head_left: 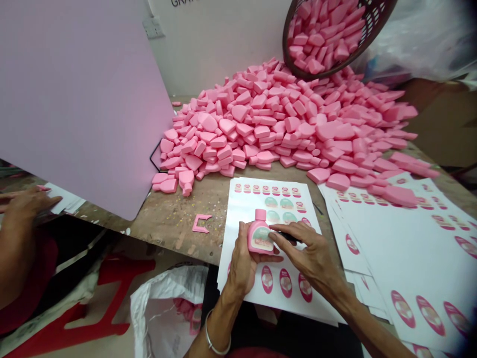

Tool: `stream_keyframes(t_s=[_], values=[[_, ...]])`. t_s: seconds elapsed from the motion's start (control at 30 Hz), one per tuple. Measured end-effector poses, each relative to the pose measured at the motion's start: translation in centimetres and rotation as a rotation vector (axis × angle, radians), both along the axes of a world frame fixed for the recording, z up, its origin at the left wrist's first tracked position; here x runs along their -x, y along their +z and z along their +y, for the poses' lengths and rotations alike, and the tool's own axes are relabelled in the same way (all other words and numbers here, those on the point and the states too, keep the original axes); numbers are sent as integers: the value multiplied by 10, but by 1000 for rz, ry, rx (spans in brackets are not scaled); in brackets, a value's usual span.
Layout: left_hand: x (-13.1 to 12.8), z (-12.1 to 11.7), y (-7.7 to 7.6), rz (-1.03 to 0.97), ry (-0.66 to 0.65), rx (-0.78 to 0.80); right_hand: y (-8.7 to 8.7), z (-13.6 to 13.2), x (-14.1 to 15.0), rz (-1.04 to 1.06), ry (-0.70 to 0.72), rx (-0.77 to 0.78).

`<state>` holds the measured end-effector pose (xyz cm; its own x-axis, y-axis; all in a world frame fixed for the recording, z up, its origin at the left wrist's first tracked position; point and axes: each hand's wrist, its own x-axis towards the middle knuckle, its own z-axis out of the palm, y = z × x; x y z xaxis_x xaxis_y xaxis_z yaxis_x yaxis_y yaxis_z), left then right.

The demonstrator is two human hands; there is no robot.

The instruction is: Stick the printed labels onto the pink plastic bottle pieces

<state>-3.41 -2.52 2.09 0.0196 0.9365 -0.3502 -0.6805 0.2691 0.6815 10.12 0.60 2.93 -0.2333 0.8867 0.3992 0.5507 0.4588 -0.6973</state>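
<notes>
A small pink bottle (260, 215) with a green-and-cream label (262, 237) stands cap up in my left hand (241, 271), whose fingers wrap its side and base. My right hand (316, 256) holds a slim black tool (289, 236); its exact kind is unclear. The fingertips of that hand touch the label's right edge. Beneath both hands lies a white sticker sheet (244, 209) printed with green, cream and pink labels. A pink bracket-shaped scrap (201, 223) rests on the table to the left of the sheet.
A big heap of pink bottles (261, 119) covers the table's back, under a tipped brown basket (288, 54) holding more. More sticker sheets (376, 233) lie right. A pink panel (82, 99) stands left, with another person's hand (32, 204) beyond. A white sack (149, 308) sits below.
</notes>
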Motion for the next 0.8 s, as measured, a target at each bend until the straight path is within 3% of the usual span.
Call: stream_keyframes(t_s=[0.8], values=[[4,-3,6,13,-44,-47,4,0,2,-92,6,-114]])
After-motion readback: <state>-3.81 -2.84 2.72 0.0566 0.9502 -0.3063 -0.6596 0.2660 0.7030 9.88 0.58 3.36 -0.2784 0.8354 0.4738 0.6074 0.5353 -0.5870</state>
